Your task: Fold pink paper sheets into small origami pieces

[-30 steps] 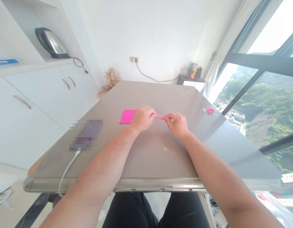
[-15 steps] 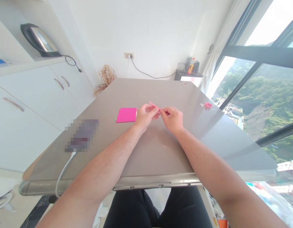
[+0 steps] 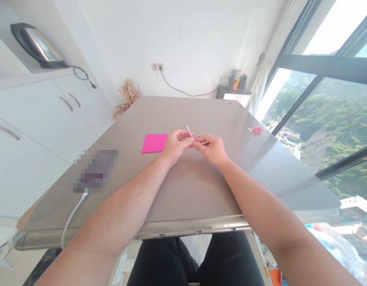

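Over the middle of the table, my left hand (image 3: pixel 176 146) pinches a narrow pink strip (image 3: pixel 189 131), which looks like paper and sticks up past the fingertips. My right hand (image 3: pixel 212 147) meets it there, thumb and fingers pinched at the strip's lower end. The fingers hide that lower end. Just left of my left hand lies a stack of square paper (image 3: pixel 154 143) with a bright pink sheet on top. A crumpled pink piece (image 3: pixel 257 130) rests farther off, near the table's right edge.
On the left of the table (image 3: pixel 183 190) lies a pixelated, phone-like object (image 3: pixel 95 171) with a white cable (image 3: pixel 70 218) running over the front edge. A kettle (image 3: pixel 39 45) stands on the left cabinet. Bottles (image 3: pixel 236 80) stand on a small cabinet behind; windows (image 3: pixel 335 111) line the right.
The pink strip has turned from a slant to nearly upright between my fingers. My right hand's fingers have shifted slightly along it. The whole view has shifted a little.
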Available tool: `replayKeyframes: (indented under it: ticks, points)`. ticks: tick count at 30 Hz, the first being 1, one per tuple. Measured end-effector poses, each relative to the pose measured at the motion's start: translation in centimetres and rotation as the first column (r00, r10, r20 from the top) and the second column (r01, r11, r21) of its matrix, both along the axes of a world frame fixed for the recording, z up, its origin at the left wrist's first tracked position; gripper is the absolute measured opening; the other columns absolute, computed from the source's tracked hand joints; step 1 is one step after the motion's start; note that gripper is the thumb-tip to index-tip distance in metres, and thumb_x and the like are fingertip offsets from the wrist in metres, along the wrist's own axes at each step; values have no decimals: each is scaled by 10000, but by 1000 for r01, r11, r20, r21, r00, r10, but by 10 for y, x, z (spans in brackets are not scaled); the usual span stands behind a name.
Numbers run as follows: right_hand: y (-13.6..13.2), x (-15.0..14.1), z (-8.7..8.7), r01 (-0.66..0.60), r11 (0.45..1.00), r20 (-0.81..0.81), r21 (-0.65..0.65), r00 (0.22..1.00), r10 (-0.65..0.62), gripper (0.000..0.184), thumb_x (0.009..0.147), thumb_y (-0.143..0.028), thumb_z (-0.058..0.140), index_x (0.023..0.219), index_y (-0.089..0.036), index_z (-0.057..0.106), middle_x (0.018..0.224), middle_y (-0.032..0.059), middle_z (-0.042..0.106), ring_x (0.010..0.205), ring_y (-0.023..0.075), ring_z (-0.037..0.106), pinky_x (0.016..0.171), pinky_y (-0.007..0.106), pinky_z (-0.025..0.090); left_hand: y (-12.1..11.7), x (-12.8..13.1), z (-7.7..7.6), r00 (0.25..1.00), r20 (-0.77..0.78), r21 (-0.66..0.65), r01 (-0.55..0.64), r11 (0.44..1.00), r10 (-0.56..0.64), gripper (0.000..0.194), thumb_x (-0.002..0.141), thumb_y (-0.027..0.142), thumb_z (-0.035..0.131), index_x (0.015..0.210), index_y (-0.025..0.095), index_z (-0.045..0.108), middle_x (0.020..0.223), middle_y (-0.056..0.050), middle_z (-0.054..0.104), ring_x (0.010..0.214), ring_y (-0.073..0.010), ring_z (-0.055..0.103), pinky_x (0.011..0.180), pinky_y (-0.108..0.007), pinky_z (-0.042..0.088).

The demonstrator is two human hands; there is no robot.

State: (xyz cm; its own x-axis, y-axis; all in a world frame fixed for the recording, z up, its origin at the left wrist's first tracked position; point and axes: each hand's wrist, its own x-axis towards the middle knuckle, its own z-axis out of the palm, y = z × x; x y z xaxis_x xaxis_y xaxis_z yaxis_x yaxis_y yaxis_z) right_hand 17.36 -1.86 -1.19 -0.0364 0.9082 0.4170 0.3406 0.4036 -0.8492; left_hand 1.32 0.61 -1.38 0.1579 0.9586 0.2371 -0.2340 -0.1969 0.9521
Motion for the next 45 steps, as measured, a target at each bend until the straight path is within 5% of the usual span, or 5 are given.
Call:
replayKeyframes:
  ticks: [10,18,25,45]
  points:
    - [3,7,2,-29,993,-36,-118,999,25,195,743,-385,754,849,-222,760,826,23,765,792,198,710,762,353,560,-3,-4,3,997,-57,33,53,998,-51,329,711,295,809,957,167,633,1053,-102,746,926,-243,727,865,-492,588]
    - [2,1,1,94,996,34,2,995,-94,263,806,-311,641,1049,-233,705,957,36,764,726,161,693,653,299,559,-3,-1,0,988,-153,86,14,996,-1,377,723,329,796,1042,180,662,1126,-120,735,1017,-259,710,910,-452,567]
    - [6,0,0,240,966,230,96,939,-256,146,842,-309,573,850,-239,700,742,1,705,667,164,629,635,306,491,-9,5,-1,972,-228,113,78,991,-50,338,726,286,783,1033,201,671,1148,-100,735,1046,-272,707,938,-448,555]
    - [6,-2,0,263,956,263,133,920,-290,197,754,-192,521,849,-251,683,743,-3,697,705,176,620,658,307,479,-10,9,-1,982,-183,104,73,992,-53,306,727,304,794,983,182,680,1089,-102,740,1042,-260,699,929,-428,549]
